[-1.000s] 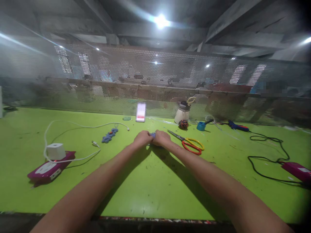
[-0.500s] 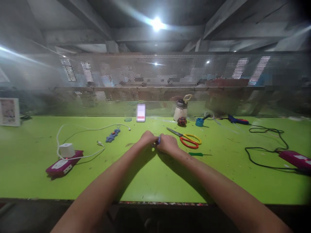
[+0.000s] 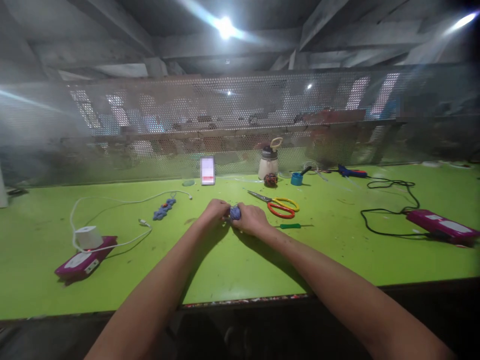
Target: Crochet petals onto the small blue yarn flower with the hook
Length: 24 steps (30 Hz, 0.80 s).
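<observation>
My left hand [image 3: 217, 209] and my right hand [image 3: 252, 218] meet over the middle of the green table. Between them shows a small blue-purple wad of yarn [image 3: 235, 213]. The fingers of my right hand are closed around its right side. My left hand's fingers are pinched at its left edge, and their tips are partly hidden. Just right of my right hand lie scissors [image 3: 275, 204] with one orange and one yellow handle. A thin tool with a green handle [image 3: 290, 226] is nearer to me. Off to the left rests a blue knotted strip with a loop [image 3: 164, 209].
A purple power strip [image 3: 84, 262] with a white charger [image 3: 89, 237] and cable stands left. Another power strip [image 3: 442, 225] and a glue gun [image 3: 351, 171] lie right. Along the back are a phone [image 3: 207, 170], a bottle [image 3: 268, 165], a dark yarn ball [image 3: 270, 180] and a blue tape roll [image 3: 296, 179].
The camera view has swung to the right, so the table things sit farther left. More of the blue-purple yarn now shows between my hands, which remain together.
</observation>
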Motion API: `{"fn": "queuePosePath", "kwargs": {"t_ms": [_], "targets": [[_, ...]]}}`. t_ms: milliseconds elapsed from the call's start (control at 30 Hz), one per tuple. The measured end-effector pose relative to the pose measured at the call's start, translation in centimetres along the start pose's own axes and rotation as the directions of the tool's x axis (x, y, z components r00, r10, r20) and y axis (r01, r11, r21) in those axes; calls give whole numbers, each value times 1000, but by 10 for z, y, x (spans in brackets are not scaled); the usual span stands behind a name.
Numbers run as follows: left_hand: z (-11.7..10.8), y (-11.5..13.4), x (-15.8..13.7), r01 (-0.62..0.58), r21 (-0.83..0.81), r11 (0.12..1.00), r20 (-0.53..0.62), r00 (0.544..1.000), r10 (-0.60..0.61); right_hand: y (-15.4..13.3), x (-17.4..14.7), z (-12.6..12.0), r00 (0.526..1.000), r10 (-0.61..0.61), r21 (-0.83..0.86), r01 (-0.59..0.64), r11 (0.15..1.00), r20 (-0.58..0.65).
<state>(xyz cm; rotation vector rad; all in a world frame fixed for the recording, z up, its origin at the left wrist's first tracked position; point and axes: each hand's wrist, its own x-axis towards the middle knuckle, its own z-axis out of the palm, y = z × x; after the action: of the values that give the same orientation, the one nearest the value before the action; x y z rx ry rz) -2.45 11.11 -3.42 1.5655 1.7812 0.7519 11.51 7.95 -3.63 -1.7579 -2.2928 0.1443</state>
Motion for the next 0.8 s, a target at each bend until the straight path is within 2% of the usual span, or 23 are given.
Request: {"fn": "queuePosePath", "kwargs": {"t_ms": [133, 400, 600, 800], "targets": [[1, -8, 4, 34, -50, 998, 13, 999, -34, 8, 2, 0, 999, 25, 56, -22, 998, -49], [-8, 1, -6, -50, -55, 997, -120, 992, 43, 12, 9, 3, 992, 103, 171, -88, 981, -78], [2, 7, -14, -3, -53, 999, 12, 1000, 3, 13, 13, 7, 988, 145, 233, -128, 964, -58], [10, 0, -9, 16, -129, 992, 29, 1000, -13, 11, 15, 9, 985, 171, 276, -157, 948, -29]]}}
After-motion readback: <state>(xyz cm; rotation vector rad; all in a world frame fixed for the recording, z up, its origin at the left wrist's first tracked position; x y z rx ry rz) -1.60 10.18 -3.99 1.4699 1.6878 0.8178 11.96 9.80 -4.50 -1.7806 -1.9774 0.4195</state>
